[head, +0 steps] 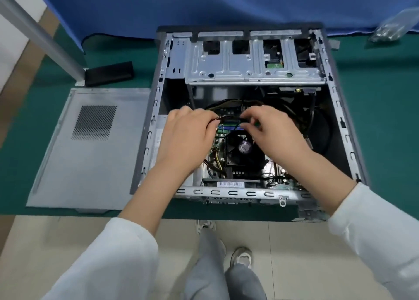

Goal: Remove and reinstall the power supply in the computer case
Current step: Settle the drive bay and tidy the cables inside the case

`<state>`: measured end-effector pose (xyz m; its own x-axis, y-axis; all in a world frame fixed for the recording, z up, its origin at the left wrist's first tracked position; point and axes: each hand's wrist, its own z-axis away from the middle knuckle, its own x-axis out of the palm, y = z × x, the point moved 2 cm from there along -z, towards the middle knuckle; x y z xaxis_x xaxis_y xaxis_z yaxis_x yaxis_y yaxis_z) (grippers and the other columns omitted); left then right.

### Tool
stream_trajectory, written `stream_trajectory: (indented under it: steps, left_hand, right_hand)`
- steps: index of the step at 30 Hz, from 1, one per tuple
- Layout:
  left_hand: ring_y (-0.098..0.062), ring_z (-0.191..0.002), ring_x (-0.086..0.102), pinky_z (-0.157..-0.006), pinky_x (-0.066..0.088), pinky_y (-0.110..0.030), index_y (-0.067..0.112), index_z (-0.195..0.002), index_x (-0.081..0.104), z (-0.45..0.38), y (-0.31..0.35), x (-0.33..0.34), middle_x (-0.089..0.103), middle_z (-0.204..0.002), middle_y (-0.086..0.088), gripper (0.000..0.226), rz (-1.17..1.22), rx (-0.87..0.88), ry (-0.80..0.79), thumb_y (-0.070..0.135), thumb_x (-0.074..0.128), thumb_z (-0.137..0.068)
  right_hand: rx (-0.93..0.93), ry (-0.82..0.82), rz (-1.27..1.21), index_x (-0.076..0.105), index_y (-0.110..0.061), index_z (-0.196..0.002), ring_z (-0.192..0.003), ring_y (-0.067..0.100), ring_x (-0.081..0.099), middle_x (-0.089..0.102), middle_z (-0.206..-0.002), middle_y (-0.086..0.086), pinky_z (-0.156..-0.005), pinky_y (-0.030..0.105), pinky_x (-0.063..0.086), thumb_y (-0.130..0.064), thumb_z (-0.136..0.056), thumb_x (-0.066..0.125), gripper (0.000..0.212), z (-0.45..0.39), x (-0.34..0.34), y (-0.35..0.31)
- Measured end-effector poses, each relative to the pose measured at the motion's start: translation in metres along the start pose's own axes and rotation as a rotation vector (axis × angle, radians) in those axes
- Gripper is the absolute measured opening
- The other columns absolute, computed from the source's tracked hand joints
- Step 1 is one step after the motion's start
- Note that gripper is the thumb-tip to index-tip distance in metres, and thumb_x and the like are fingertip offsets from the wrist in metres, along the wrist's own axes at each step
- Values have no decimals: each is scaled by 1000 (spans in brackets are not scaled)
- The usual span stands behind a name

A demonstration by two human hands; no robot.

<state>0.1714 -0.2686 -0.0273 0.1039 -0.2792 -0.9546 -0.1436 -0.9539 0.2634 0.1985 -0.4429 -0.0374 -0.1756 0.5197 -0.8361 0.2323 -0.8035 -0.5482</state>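
Inside the open computer case (340,127), just above the CPU fan (243,148), my left hand (188,136) and right hand (276,132) each pinch the cable bundle (229,118)

Inside the open computer case (249,109), the drive cage (251,59) blocks the 12 o'clock end. Cables (317,127) crowd 3 o'clock; the CPU fan (242,148) occupies centre. Bare floor lies open at 10 o'clock, behind the left wall.
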Motion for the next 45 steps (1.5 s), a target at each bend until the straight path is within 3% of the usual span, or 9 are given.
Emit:
stream_trajectory:
  steps: [8,12,19,22,28,33,36,42,45]
  left_hand:
    - [-12,-91,47,-94,29,-34,31,-83,62,1,5,-6,55,-81,17,29,38,33,-50,48,41,-95]
    - [2,-94,28,-94,22,-27,32,-94,67,5,15,-9,53,-93,15,33,279,58,-106,45,37,-93]
    - [-24,-92,56,-66,38,-32,25,-105,56,-56,24,14,58,-86,1,37,-144,65,-380,53,35,-96]
    - [-23,-79,58,-67,49,-34,18,-94,58,-72,23,29,56,-78,2,48,-101,-55,-475,64,46,-88]
    - [-21,-70,55,-60,42,-30,16,-76,58,-81,12,30,57,-74,-2,17,-61,-96,-484,32,58,-81]
    - [-27,-86,56,-78,49,-38,15,-97,63,-81,7,29,62,-98,-4,26,6,-113,-522,39,55,-90]
    - [-25,-88,57,-71,41,-34,24,-105,62,-77,14,34,59,-96,2,37,-82,-11,-615,55,47,-92]
    - [-8,-63,51,-56,39,-23,23,-73,59,-80,21,26,56,-69,8,27,326,39,-633,37,48,-94]
    - [-16,-80,62,-74,50,-30,20,-88,64,-78,18,24,66,-84,5,20,278,-9,-548,36,53,-92]
  right_hand:
    - [79,52,31,58,-24,-99,-85,23,55,51,-97,-2,-73,35,48,-25,-91,61,9,1,4,16]
    - [150,80,1,58,-20,-96,-80,20,55,62,-91,-1,-67,29,43,-13,-87,59,12,0,-2,24]
    - [269,122,-21,65,-18,-117,-96,23,60,65,-106,6,-78,27,45,-10,-87,51,34,-6,-4,28]
    - [282,97,-19,65,-17,-112,-98,23,57,61,-108,7,-75,24,39,-9,-90,49,28,-6,-2,29]
    - [268,64,-75,67,-16,-105,-92,16,58,61,-100,1,-75,17,37,-12,-88,61,18,-11,5,24]
    - [198,33,-11,70,-16,-101,-89,18,62,68,-96,2,-82,28,48,-10,-83,69,19,-21,7,17]
    - [202,-4,113,66,-14,-106,-96,24,60,66,-99,6,-80,27,44,-8,-85,61,22,-29,10,20]
    - [240,21,-51,58,-23,-90,-69,5,53,60,-78,-11,-60,15,38,-8,-83,63,17,-26,16,24]
    - [230,31,-74,65,-17,-96,-75,9,57,64,-82,-8,-66,18,42,-5,-81,63,19,-29,17,21]
